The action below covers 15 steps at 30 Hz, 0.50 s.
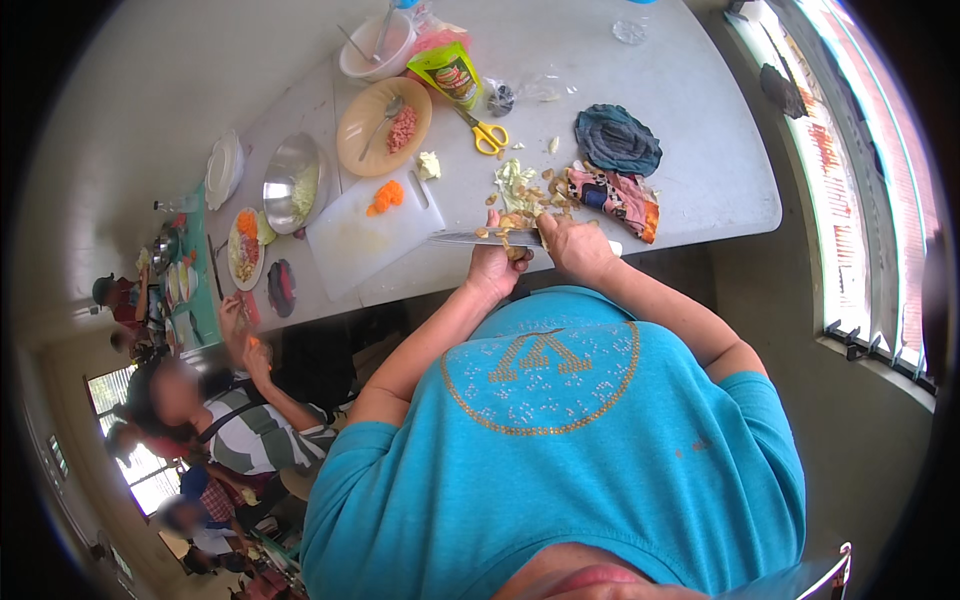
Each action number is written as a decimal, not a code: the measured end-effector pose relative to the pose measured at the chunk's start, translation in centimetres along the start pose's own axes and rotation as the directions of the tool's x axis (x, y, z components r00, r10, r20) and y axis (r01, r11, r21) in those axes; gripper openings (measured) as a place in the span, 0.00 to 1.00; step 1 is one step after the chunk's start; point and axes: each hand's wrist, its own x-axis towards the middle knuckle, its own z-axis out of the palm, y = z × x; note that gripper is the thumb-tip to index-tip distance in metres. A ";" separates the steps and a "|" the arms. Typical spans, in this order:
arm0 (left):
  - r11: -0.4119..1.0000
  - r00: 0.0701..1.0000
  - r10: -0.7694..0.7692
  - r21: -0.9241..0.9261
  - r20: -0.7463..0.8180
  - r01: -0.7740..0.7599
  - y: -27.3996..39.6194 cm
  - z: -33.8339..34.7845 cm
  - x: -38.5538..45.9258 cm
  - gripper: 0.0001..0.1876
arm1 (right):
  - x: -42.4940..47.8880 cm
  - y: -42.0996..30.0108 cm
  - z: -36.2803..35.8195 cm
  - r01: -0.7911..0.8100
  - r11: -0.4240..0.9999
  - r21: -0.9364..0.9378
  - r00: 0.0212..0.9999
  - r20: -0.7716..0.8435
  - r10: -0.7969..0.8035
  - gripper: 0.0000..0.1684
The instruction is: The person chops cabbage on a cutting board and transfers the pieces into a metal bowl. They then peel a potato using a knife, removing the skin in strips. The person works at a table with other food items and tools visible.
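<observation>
At the table's near edge, my right hand [579,246] grips a kitchen knife [487,237] with a white handle. Its blade points left, across my left hand [495,264]. The fingers of that hand are curled around a brownish piece of produce, probably a potato [516,252], partly hidden by blade and fingers. Brown peelings [517,219] lie just beyond both hands, beside pale cabbage leaf scraps [514,180]. Left of my hands, a white cutting board [367,240] carries a small heap of orange carrot pieces [386,197].
Around the board stand a steel bowl [276,180] of shredded cabbage and a tan plate [356,124] with ground meat and a spoon. Yellow-handled scissors [490,139], a green pouch [451,75] and folded cloths [616,139] lie farther out. A co-worker [247,420] works at my left.
</observation>
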 end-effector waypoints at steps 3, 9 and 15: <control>0.998 1.000 -0.028 -0.053 0.005 0.028 0.1 -0.3 -0.1 0.24 | -0.8 2.7 1.5 0.009 1.000 -0.028 0.998 -0.055 -0.010 0.05; 0.980 0.988 -0.149 -0.131 0.029 0.152 0.4 -1.0 -0.9 0.22 | -2.8 6.5 2.4 -0.100 0.987 -0.127 0.994 0.023 0.104 0.08; 0.988 0.989 -0.146 -0.048 0.028 0.148 0.8 -1.0 -1.1 0.20 | -2.8 5.5 0.5 -0.281 0.959 -0.019 0.933 0.230 0.278 0.09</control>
